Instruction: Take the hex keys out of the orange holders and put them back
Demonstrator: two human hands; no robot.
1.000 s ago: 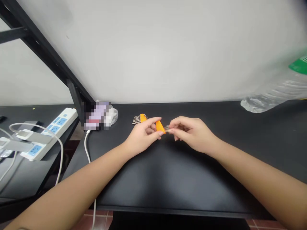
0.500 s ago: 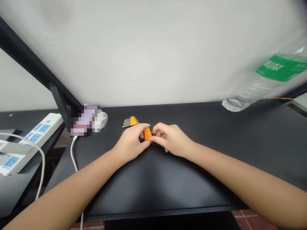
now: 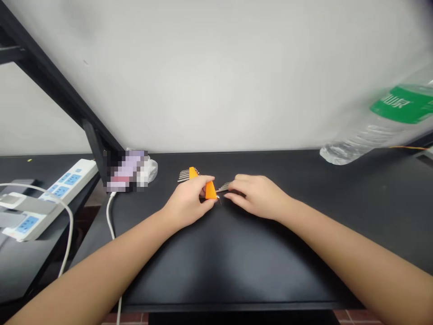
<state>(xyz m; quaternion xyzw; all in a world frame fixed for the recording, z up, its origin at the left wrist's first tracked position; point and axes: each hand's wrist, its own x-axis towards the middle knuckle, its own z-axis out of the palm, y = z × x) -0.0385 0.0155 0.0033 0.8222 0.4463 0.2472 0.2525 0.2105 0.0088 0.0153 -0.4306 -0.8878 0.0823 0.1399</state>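
Observation:
My left hand is closed around an orange hex key holder, pinched between thumb and fingers. A short bent metal end sticks out at its right side. Just behind that hand, a second orange holder lies on the black desk with several hex keys fanned out to its left; my hand covers part of it. My right hand is low over the desk, its thumb apart from its curved fingers. Its fingertips are at a row of loose hex keys, partly covered by the fingers; I cannot tell whether they touch.
A large clear bottle with a green label stands at the back right. Back left are a blurred-out purple object and a crumpled clear plastic bag. A white cable runs down the desk. A white power strip lies at far left.
My right hand has moved right, away from the orange holder, and its thumb and fingers have parted. The loose hex keys now show between my hands. My left hand still grips the holder.

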